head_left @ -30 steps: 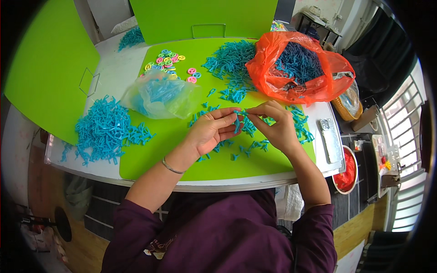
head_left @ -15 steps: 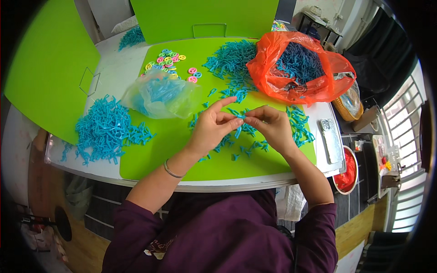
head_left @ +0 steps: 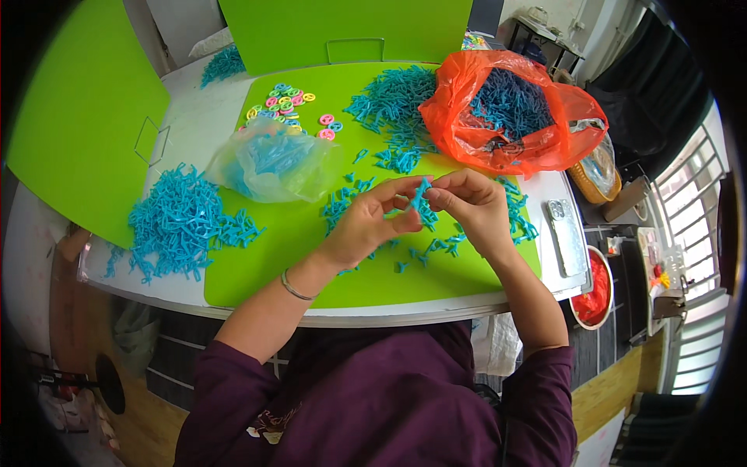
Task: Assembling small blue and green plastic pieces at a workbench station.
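Note:
My left hand (head_left: 368, 222) and my right hand (head_left: 469, 208) meet above the green mat (head_left: 311, 257), both pinching one small blue plastic piece (head_left: 421, 201) between their fingertips. Loose blue pieces (head_left: 436, 247) lie scattered on the mat just under and around the hands. A clear plastic bag of blue pieces (head_left: 268, 161) sits to the left of my left hand. An orange plastic bag of blue pieces (head_left: 506, 113) lies open beyond my right hand.
A big heap of blue pieces (head_left: 180, 222) lies at the table's left end. Small pink, yellow and blue rings (head_left: 289, 105) sit at the mat's far side. Green boards (head_left: 70, 117) stand left and behind. A phone (head_left: 565, 233) lies at the right edge, a red bowl (head_left: 595, 288) below.
Both hands have lifted slightly off the mat and come together, and the blue piece is now held higher between the fingertips.

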A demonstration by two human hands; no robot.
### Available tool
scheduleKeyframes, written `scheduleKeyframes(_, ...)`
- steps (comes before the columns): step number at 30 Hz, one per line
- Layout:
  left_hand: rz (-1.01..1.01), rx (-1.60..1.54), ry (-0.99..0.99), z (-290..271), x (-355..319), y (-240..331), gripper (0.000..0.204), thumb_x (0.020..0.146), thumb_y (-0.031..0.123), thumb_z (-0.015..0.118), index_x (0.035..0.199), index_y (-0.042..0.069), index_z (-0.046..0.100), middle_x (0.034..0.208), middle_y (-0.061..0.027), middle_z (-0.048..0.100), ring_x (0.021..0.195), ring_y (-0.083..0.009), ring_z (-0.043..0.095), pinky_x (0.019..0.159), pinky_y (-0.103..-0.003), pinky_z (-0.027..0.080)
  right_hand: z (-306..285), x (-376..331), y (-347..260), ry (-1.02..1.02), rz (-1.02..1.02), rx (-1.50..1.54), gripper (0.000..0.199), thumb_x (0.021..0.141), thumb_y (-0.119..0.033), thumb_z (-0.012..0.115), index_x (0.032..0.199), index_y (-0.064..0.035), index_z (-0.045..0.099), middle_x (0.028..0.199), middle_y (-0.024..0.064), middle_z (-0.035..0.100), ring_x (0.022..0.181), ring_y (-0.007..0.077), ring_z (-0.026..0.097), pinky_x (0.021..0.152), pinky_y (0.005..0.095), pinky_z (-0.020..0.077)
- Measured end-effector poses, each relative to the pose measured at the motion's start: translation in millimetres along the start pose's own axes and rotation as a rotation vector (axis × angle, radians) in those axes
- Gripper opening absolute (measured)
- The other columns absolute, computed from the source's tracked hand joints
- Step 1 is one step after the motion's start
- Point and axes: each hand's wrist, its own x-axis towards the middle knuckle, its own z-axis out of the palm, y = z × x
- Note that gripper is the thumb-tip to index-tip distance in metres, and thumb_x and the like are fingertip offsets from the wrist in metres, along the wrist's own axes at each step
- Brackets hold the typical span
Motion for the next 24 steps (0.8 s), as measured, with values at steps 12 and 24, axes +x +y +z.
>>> scheduleKeyframes(12,-0.079,-0.081,0.2,-10,3,15,0.014,0.087,0.011,0.059,0.101,0.008,0.06,0.097,-0.0066,0.063,0.086,-0.02,0.065,0.063,-0.027,0.056,-51,11,-10,-0.037,0.144,-1.023,0.016,0.075,-0.013,0.068,0.081,0.0019,0.065,0.07,0.0077,0.065,0.064,0.0125,0.06,0.061,0.0272,0.0477)
scheduleKeyframes(24,-0.058,-0.106,0.136,-19,4,4,0.016,0.081,0.005,0.066,0.097,0.004,0.062,0.089,-0.0072,0.065,0.081,-0.0177,0.065,0.07,-0.028,0.054,-58,13,2,-0.167,0.234,-1.045,0.016,0.07,-0.012,0.063,0.079,0.0008,0.066,0.074,0.0143,0.066,0.07,0.0236,0.064,0.066,0.0319,0.0496)
